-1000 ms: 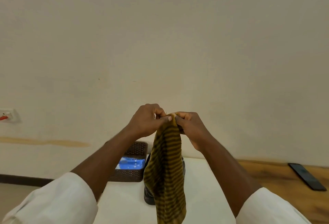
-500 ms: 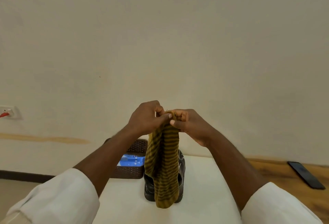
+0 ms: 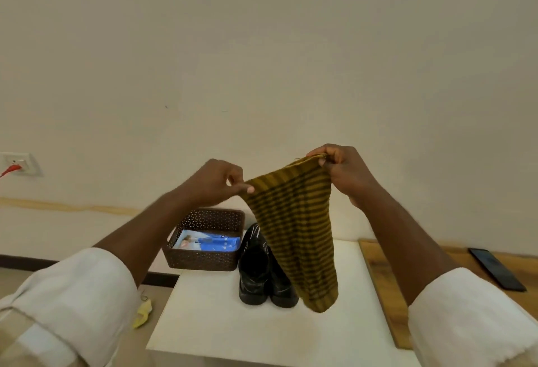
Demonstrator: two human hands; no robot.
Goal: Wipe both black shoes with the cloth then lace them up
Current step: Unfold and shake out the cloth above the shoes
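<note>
A mustard-yellow cloth with dark stripes (image 3: 294, 229) hangs in the air above the white table (image 3: 262, 328). My left hand (image 3: 217, 184) pinches its upper left corner. My right hand (image 3: 343, 171) pinches its upper right corner, a little higher. The cloth is spread between the two hands and droops down. Two black shoes (image 3: 259, 270) stand side by side on the table, heels towards me, below and behind the cloth. The right shoe is partly hidden by the cloth.
A dark brown perforated basket (image 3: 203, 259) with a blue packet inside stands left of the shoes. A black phone (image 3: 496, 269) lies on a wooden surface (image 3: 381, 273) at right. A yellow scrap (image 3: 143, 312) lies on the floor at left. A wall socket (image 3: 19, 162) is far left.
My hands, held together at the cloth's top, have moved apart, the right one up and to the right. The bunched cloth has been spread out wide between them.
</note>
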